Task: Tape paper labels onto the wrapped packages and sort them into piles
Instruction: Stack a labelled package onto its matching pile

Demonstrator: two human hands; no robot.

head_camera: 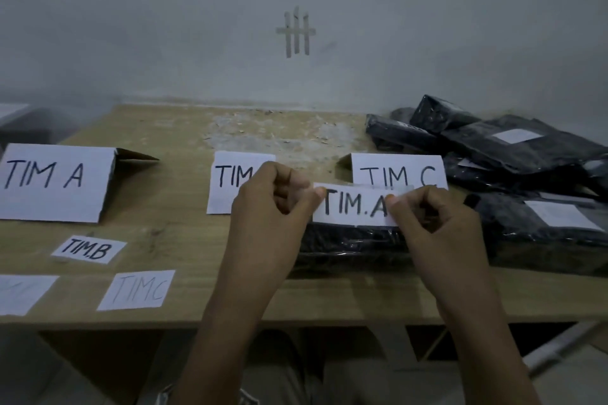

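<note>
The label (pixel 353 205) reading TIM.A is held over the far part of a black wrapped package (pixel 355 240), right of the table's middle. Its long axis runs left to right, and its writing reads upright from the near side. The left hand (pixel 266 207) pinches its left end with thumb and curled fingers, and the right hand (pixel 434 223) pinches its right end likewise. The wooden table (pixel 184 214) has a pale scuffed patch at its far edge, against a grey wall (pixel 164 26) bearing strips of tape (pixel 297 33). The TIM A sign (pixel 56 181), half-hidden sign (pixel 230 181) and TIM C sign (pixel 398 171) stand in a row. A heap of packages (pixel 526 148) fills the far right. The TIM.B slip (pixel 88 250) and TIM.C slip (pixel 136 289) lie near left.
</note>
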